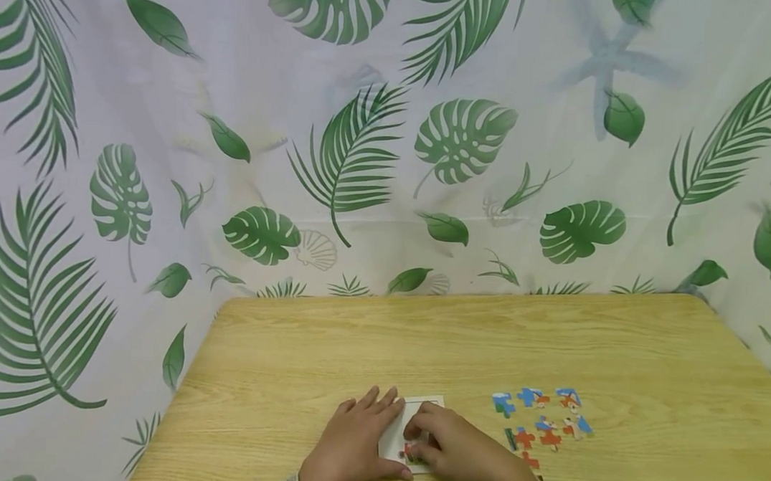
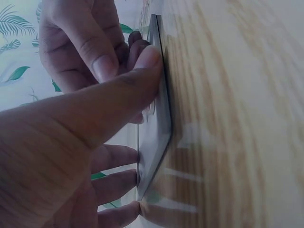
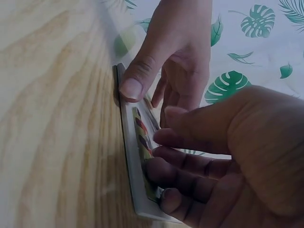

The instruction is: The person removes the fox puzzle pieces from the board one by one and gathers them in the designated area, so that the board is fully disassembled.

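Note:
A white puzzle tray [image 1: 392, 439] lies flat on the table in front of me. My left hand [image 1: 354, 441] rests along its left side, fingers spread and thumb at the near edge. Over the right part of the tray, my right hand [image 1: 463, 448] bends its fingers down to touch jigsaw pieces [image 3: 142, 130] laid along the near rim. In the right wrist view the thumb stands apart from those fingers, and no piece shows between them. The right hand hides part of the tray and its pieces.
Loose jigsaw pieces [image 1: 550, 436], several in blue, red and green, lie spread on the wooden table [image 1: 290, 351] to the right of the tray. Behind the table hangs a leaf-patterned white curtain [image 1: 371, 268].

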`<action>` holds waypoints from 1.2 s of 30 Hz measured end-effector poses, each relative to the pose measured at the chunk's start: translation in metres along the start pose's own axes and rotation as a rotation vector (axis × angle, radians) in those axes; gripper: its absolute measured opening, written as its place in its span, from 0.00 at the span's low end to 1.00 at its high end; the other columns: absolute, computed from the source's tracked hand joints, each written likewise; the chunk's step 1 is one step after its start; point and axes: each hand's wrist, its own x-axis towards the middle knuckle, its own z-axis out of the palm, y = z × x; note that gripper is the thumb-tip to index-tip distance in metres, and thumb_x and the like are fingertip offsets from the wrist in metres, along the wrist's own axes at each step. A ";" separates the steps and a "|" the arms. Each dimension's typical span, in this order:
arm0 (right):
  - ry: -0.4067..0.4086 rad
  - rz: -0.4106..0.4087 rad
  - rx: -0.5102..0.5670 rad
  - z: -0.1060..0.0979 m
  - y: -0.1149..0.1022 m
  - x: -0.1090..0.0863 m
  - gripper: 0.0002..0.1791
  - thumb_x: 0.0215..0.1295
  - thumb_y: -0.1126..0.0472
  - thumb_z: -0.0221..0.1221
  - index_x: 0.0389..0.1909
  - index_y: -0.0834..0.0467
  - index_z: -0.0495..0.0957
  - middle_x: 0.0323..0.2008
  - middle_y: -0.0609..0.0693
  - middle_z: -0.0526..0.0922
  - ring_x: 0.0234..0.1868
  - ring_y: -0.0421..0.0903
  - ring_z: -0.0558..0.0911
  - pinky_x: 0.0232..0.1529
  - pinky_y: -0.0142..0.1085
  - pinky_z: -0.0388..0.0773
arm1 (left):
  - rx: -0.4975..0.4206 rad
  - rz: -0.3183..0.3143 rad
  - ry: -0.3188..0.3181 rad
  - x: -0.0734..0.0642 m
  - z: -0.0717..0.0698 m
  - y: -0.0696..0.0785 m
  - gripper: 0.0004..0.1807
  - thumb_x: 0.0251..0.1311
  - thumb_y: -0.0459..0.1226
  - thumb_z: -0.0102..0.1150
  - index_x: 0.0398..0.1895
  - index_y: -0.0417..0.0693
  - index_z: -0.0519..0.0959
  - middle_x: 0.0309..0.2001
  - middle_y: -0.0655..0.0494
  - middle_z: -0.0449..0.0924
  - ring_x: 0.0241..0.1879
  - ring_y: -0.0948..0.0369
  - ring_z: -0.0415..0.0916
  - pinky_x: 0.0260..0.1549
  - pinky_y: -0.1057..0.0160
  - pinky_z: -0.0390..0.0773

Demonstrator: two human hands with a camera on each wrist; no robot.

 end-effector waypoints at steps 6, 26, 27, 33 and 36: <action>-0.011 0.018 -0.007 0.003 -0.002 0.000 0.04 0.73 0.59 0.63 0.42 0.55 0.83 0.39 0.40 0.75 0.36 0.30 0.73 0.38 0.30 0.77 | -0.002 -0.002 0.014 0.000 0.002 0.000 0.58 0.45 0.70 0.71 0.77 0.52 0.68 0.77 0.53 0.64 0.76 0.47 0.60 0.66 0.38 0.68; 0.012 0.044 -0.123 0.014 -0.007 -0.001 0.07 0.72 0.61 0.64 0.44 0.51 0.75 0.40 0.40 0.70 0.31 0.31 0.70 0.33 0.28 0.73 | -0.009 0.001 -0.015 0.000 0.001 -0.001 0.62 0.41 0.72 0.71 0.79 0.53 0.66 0.79 0.54 0.60 0.77 0.46 0.57 0.67 0.37 0.66; 0.012 0.050 -0.121 0.014 -0.008 -0.001 0.07 0.71 0.61 0.64 0.43 0.51 0.75 0.40 0.40 0.70 0.31 0.32 0.70 0.33 0.28 0.73 | -0.011 0.001 -0.015 0.000 0.001 -0.001 0.62 0.41 0.72 0.72 0.79 0.53 0.66 0.79 0.53 0.60 0.77 0.46 0.57 0.67 0.37 0.66; 0.017 0.081 -0.097 0.014 -0.009 -0.002 0.09 0.70 0.62 0.65 0.39 0.48 0.73 0.36 0.39 0.70 0.30 0.33 0.69 0.32 0.29 0.72 | -0.012 -0.001 -0.017 0.001 0.001 0.000 0.62 0.39 0.71 0.73 0.79 0.53 0.66 0.79 0.53 0.60 0.77 0.46 0.57 0.66 0.36 0.66; 0.008 0.107 -0.039 0.012 -0.008 -0.001 0.08 0.72 0.61 0.63 0.38 0.47 0.73 0.33 0.37 0.72 0.30 0.33 0.71 0.32 0.30 0.72 | -0.016 -0.005 -0.019 0.001 0.000 0.001 0.62 0.39 0.70 0.74 0.78 0.52 0.66 0.79 0.53 0.60 0.77 0.46 0.57 0.67 0.36 0.66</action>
